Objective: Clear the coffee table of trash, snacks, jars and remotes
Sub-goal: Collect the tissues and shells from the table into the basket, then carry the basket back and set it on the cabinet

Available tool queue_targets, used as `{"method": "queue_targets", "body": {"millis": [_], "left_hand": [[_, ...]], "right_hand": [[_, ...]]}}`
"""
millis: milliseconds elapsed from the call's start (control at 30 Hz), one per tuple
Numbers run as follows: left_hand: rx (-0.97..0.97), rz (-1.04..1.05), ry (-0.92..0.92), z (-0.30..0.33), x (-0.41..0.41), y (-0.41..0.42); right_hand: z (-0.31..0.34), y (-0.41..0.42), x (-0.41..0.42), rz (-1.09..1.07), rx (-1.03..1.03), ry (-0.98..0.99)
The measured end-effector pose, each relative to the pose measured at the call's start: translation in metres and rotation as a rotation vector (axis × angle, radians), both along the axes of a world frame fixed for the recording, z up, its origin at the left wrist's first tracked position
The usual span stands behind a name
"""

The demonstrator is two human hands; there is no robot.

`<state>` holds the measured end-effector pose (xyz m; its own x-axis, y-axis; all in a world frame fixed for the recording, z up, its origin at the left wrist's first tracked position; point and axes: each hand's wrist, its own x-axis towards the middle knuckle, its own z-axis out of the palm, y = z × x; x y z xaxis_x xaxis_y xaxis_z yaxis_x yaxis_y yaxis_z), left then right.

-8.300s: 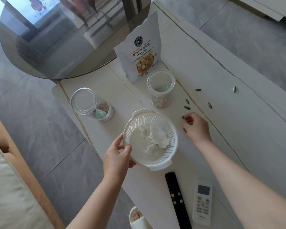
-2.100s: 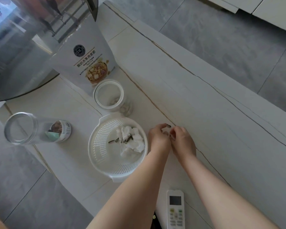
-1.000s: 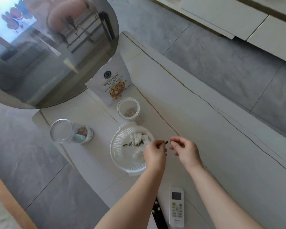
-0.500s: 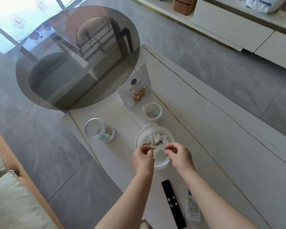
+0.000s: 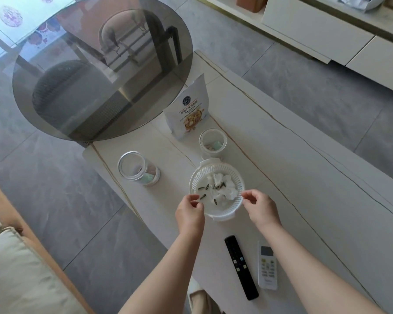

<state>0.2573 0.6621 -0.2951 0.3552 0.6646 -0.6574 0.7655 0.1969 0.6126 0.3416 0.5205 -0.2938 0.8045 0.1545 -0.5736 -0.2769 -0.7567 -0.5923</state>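
Left hand (image 5: 189, 211) fingers pinched together at the white basket (image 5: 222, 214) near rim; a seed there maybe, can't confirm. Right hand (image 5: 260, 206) fingers curled at the opposite rim, grip unclear. Between them: crumpled tissue (image 5: 225, 189), seed shells (image 5: 202, 196). Remotes (image 5: 241, 267) behind the hands on the bench (image 5: 293, 155); jars (image 5: 137, 167) beyond.

basket (image 5: 222, 214) mid tabletop (image 5: 304, 177), tissue (image 5: 225, 189) and seed shells (image 5: 203, 196) in it | upright jar (image 5: 213, 143) just behind basket | snack bag (image 5: 187, 107) behind that jar | tipped jar (image 5: 137, 168) left of basket | black remote (image 5: 241, 267) and white remote (image 5: 267, 268) side by side nearer the person, white one on the right
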Motion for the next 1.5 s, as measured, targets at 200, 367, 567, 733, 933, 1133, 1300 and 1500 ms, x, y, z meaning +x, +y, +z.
{"method": "queue_targets", "body": {"millis": [200, 367, 567, 733, 933, 1133, 1300, 1500], "left_hand": [[0.098, -0.133, 0.132, -0.009, -0.006, 0.014], [0.052, -0.234, 0.210, -0.019, -0.004, 0.019], [-0.044, -0.226, 0.132, -0.035, 0.004, 0.018], [-0.029, -0.186, 0.109, -0.038, 0.002, 0.023], [-0.034, -0.213, 0.084, -0.025, -0.003, 0.020], [-0.027, -0.271, 0.043, 0.008, -0.010, 0.009], [-0.014, -0.314, 0.010, 0.051, -0.019, -0.014], [-0.021, -0.376, -0.050, 0.111, -0.034, -0.061]], "right_hand": [[-0.004, 0.003, -0.001, -0.002, -0.089, 0.005], [-0.012, 0.010, 0.002, 0.032, -0.147, 0.065], [-0.028, 0.015, 0.003, -0.001, -0.193, 0.080], [-0.031, 0.010, 0.000, -0.087, -0.187, 0.074], [-0.017, -0.001, -0.010, -0.172, -0.123, 0.101], [0.013, -0.020, -0.028, -0.294, -0.033, 0.093], [0.052, -0.049, -0.047, -0.362, 0.017, 0.090], [0.107, -0.104, -0.074, -0.465, 0.086, 0.095]]}}
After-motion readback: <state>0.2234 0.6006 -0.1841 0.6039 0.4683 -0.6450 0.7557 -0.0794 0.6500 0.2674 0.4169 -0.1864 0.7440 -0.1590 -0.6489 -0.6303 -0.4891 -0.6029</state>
